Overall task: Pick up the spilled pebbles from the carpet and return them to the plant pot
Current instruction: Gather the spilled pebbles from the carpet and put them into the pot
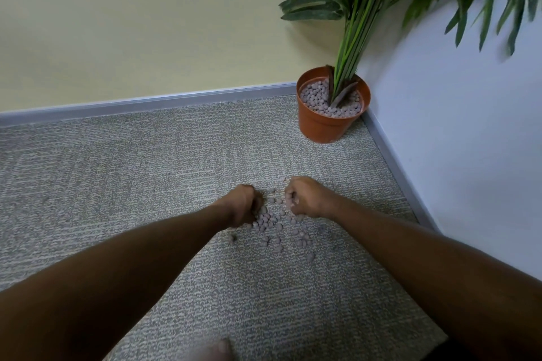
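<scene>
Pebbles [271, 224] lie scattered on the grey carpet [117, 184] between your two hands, well short of the orange plant pot [325, 126] in the corner. Your left hand [243, 205] and right hand [305, 198] are both curled down over the spill, fingers closed as if gathering; whether either holds any, you cannot tell. Next, you need a full scoop carried across to the pot.

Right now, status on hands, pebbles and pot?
Left hand and right hand curled, down among spilled pebbles on carpet. Plant pot upright in corner, already holding pebbles. Path to pot clear.
</scene>
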A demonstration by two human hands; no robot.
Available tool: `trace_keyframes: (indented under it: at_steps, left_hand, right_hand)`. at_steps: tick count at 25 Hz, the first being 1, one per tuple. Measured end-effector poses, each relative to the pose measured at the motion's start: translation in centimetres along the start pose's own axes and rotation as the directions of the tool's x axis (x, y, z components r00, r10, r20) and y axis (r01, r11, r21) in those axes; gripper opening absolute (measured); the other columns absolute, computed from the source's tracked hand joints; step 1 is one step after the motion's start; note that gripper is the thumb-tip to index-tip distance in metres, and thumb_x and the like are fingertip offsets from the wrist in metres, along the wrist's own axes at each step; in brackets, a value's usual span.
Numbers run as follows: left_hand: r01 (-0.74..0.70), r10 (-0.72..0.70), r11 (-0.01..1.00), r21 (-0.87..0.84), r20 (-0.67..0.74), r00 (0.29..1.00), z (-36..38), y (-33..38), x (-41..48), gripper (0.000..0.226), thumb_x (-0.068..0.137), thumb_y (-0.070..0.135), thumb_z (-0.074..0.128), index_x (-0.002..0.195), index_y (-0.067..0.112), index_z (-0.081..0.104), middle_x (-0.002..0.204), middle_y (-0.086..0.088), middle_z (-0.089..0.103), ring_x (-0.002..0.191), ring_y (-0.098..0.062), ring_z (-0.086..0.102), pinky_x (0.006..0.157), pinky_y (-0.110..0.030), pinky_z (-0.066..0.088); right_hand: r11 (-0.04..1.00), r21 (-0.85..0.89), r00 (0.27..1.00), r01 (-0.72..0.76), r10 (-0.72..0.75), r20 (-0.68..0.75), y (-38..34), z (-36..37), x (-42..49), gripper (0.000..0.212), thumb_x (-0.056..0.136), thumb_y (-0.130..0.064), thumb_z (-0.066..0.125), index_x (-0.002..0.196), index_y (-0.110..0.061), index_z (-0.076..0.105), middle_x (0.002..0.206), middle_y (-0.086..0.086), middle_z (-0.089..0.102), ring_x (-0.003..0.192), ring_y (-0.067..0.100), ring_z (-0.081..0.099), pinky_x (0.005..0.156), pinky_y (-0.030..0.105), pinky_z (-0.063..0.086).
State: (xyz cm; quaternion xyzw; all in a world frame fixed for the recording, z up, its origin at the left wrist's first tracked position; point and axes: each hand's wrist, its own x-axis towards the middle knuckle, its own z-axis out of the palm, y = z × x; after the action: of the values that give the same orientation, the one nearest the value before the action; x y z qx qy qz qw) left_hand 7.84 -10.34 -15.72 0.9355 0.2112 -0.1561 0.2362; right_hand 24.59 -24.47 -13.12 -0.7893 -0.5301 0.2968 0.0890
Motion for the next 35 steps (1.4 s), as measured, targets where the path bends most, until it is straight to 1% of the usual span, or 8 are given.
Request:
trace_keyframes:
  at_steps: [4, 10, 13, 17, 22, 25, 28, 35]
  left_hand:
    - [-0.012, 0.012, 0.999, -0.042, -0.016, 1.0, -0.1, -0.1, 0.5, 0.017, 0.08, 0.002, 0.074, 0.083, 0.016, 0.067, 0.087, 0.003, 0.064, 0.079, -0.012, 0.06, 0.056, -0.01, 0.04]
    - [-0.239, 0.234, 0.933, 0.269, 0.05, 0.971, 1.1, 0.2, 0.5, 0.029, 0.103, 0.019, 0.05, 0.132, 0.022, 0.054, 0.121, -0.004, 0.058, 0.1, -0.017, 0.062, 0.077, -0.03, 0.055]
    - [-0.305, 0.291, 0.874, 0.379, 0.095, 0.952, 1.2, -0.2, 0.5, 0.035, 0.105, 0.017, 0.044, 0.14, 0.021, 0.045, 0.128, -0.007, 0.052, 0.111, -0.024, 0.059, 0.084, -0.039, 0.059]
    - [-0.316, 0.307, 0.9, 0.301, 0.078, 0.948, 0.9, -0.5, 1.0, 0.027, 0.102, 0.016, 0.049, 0.127, 0.017, 0.059, 0.118, -0.005, 0.056, 0.099, -0.019, 0.062, 0.074, -0.028, 0.05]
    - [-0.172, 0.172, 0.981, 0.085, 0.007, 0.985, 0.9, -0.4, 1.1, 0.017, 0.09, 0.012, 0.065, 0.084, 0.025, 0.056, 0.101, 0.001, 0.061, 0.087, -0.017, 0.062, 0.07, -0.027, 0.049]
    - [-0.118, 0.119, 0.993, 0.008, -0.031, 0.992, 0.7, -0.3, 1.1, 0.013, 0.082, 0.007, 0.072, 0.083, 0.016, 0.063, 0.093, 0.004, 0.062, 0.082, -0.012, 0.064, 0.068, -0.027, 0.056]
    - [-0.111, 0.107, 0.993, -0.045, -0.082, 0.991, -0.9, 0.4, 1.6, 0.014, 0.081, 0.011, 0.077, 0.077, 0.011, 0.064, 0.081, 0.017, 0.054, 0.071, 0.004, 0.052, 0.058, -0.008, 0.039]
    - [-0.21, 0.101, 0.95, -0.233, -0.409, 0.907, -13.4, 8.2, 9.5, 0.004, 0.08, 0.0, 0.07, 0.08, 0.004, 0.068, 0.087, -0.012, 0.074, 0.085, -0.027, 0.072, 0.076, -0.038, 0.061]
  right_hand:
    - [0.961, 0.273, 0.976, -0.042, 0.098, -0.196, 0.4, -4.9, 1.0, 0.015, 0.088, -0.007, 0.077, 0.085, -0.021, 0.071, 0.101, 0.003, 0.07, 0.075, 0.013, 0.069, 0.054, 0.02, 0.058]
    - [0.946, 0.32, 0.706, 0.042, 0.199, -0.68, 3.5, -14.0, 3.6, 0.017, 0.084, -0.012, 0.081, 0.091, -0.023, 0.071, 0.123, 0.006, 0.063, 0.115, 0.025, 0.061, 0.098, 0.036, 0.056]
    - [0.977, 0.205, 0.756, -0.053, 0.173, -0.631, 5.0, -15.5, 4.8, 0.016, 0.081, -0.009, 0.083, 0.095, -0.013, 0.075, 0.122, 0.009, 0.064, 0.119, 0.03, 0.061, 0.1, 0.037, 0.054]
    - [0.978, 0.198, 0.789, -0.063, 0.17, -0.59, 4.9, -15.8, 5.0, 0.013, 0.085, -0.012, 0.08, 0.096, -0.015, 0.075, 0.124, 0.009, 0.065, 0.119, 0.032, 0.063, 0.102, 0.046, 0.056]
    - [0.994, 0.105, 0.648, -0.018, 0.091, -0.756, 4.5, -12.1, 2.0, 0.01, 0.095, -0.022, 0.066, 0.101, -0.015, 0.068, 0.118, 0.002, 0.061, 0.099, 0.018, 0.063, 0.08, 0.026, 0.052]
    - [0.998, 0.032, 0.767, -0.048, 0.057, -0.64, 4.6, -8.4, 0.1, 0.006, 0.095, -0.021, 0.064, 0.096, -0.016, 0.065, 0.107, -0.001, 0.06, 0.088, 0.016, 0.062, 0.07, 0.02, 0.043]
    - [0.97, -0.182, 0.92, -0.161, 0.081, -0.382, 5.1, -6.2, -1.1, 0.006, 0.094, -0.022, 0.061, 0.099, -0.021, 0.065, 0.109, -0.001, 0.059, 0.092, 0.018, 0.062, 0.072, 0.03, 0.044]
    - [0.912, -0.387, 0.989, -0.133, 0.1, -0.104, 6.0, -5.0, -1.7, 0.019, 0.092, -0.025, 0.058, 0.108, -0.016, 0.063, 0.12, 0.009, 0.057, 0.11, 0.03, 0.063, 0.078, 0.034, 0.043]
